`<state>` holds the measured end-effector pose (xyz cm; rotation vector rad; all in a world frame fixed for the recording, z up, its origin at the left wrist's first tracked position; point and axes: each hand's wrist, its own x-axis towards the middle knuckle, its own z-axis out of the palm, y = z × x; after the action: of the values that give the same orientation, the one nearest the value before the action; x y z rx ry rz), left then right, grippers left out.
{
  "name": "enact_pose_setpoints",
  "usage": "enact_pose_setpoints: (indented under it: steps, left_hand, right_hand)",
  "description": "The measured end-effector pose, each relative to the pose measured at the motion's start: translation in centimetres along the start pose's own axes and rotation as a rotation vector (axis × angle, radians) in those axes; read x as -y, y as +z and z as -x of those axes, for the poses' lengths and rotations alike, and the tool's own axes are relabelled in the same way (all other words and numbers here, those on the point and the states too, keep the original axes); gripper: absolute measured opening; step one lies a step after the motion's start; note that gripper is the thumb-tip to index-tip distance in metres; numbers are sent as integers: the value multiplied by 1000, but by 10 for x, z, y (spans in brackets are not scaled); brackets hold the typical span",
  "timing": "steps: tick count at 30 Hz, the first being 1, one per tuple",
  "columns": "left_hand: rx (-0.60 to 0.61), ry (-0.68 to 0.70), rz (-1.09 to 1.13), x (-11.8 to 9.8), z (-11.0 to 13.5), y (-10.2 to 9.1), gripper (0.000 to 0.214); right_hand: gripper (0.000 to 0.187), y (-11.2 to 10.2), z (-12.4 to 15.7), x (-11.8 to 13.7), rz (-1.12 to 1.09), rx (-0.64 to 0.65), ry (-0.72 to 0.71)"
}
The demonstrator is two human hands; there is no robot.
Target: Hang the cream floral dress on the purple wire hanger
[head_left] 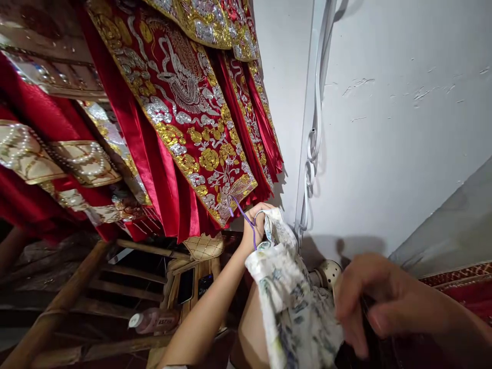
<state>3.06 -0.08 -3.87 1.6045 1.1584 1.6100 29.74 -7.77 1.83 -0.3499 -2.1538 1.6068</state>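
A white garment with a blue-grey floral print [294,297] hangs over my lap, its neckline toward the wall. My left hand [255,223] is closed at the garment's neckline, with part of the fingers hidden by the cloth. A purple clothes hanger [249,221] shows its hook beside that hand, and its lower part goes into the neckline. Off to the right, my right hand [378,300] is blurred, with thumb and bent fingers apart. It is close to the garment's right side and holds nothing that I can see.
Red costumes with gold and silver embroidery [207,128] hang at upper left. White scrolled metalwork [313,133] runs along the wall [403,128]. Below left are a bamboo frame [73,287], a bottle [154,320] and a phone [186,285]. A pale perforated object [330,272] stands behind the garment.
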Motion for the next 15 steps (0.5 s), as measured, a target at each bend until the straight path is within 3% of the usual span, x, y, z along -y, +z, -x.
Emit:
enact_pose_setpoints:
  steps: [2,4,7,9,12,15]
  left_hand:
    - [-1,-22,136,-4,4,10,20]
    - [19,-45,375,-10,6,23,29]
    - [168,-118,746,-22,13,52,51]
    - [199,-186,866,-30,24,71,57]
    - [131,-330,840,-40,41,83,41]
    - [59,-552,525,-42,53,74,21]
  right_hand:
    - [35,-5,-4,-11,195,-253,14]
    - [49,-9,-10,-26,606,-464,-30]
    - [96,-5,-17,-56,1074,-491,-163]
    - [108,2,-18,-73,1205,-517,-250]
    - [106,4,-6,-84,1281,-583,-297]
    - [93,-12,22,-80,1349,-684,-249]
